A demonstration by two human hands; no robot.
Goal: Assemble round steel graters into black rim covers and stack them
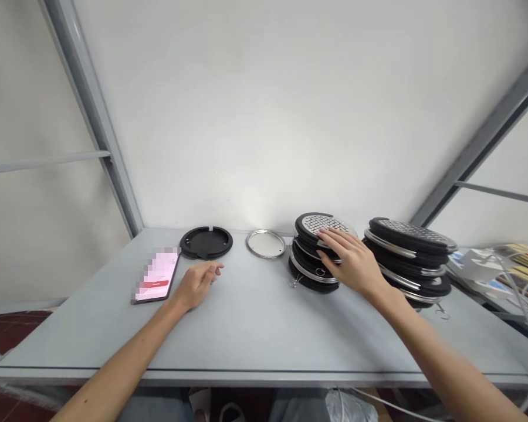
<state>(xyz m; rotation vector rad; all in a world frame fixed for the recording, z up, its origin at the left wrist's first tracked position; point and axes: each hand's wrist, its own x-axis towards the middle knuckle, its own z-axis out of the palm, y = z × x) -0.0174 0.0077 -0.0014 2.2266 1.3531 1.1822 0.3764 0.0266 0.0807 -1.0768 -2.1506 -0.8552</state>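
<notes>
So the right hand (pixel 349 261) is resting on the nearer stack of round black discs (pixel 305 268), with its fingers (pixel 332 237) lying spread and flat over the perforated metal face of the top disc (pixel 315 223), open and not really clamping around anything; the thumb looks like it's sitting against the stack's side, but I can't tell for sure. That stack is sitting toward the back of the grey counter (pixel 255 328), a bit right of centre, and leaning a little. A second stack (pixel 411 252) of the same discs is sitting just beside it on the right, also slanting. The left hand (pixel 197 284) is lying palm-down on the counter with its fingers loosely curled, holding nothing, just beside a phone (pixel 157 275) whose screen is glowing pink. Behind it a flat black round tray (pixel 206 242) is lying near the wall, and a loose shiny metal ring (pixel 266 243) is sitting between that tray and the nearer stack
</notes>
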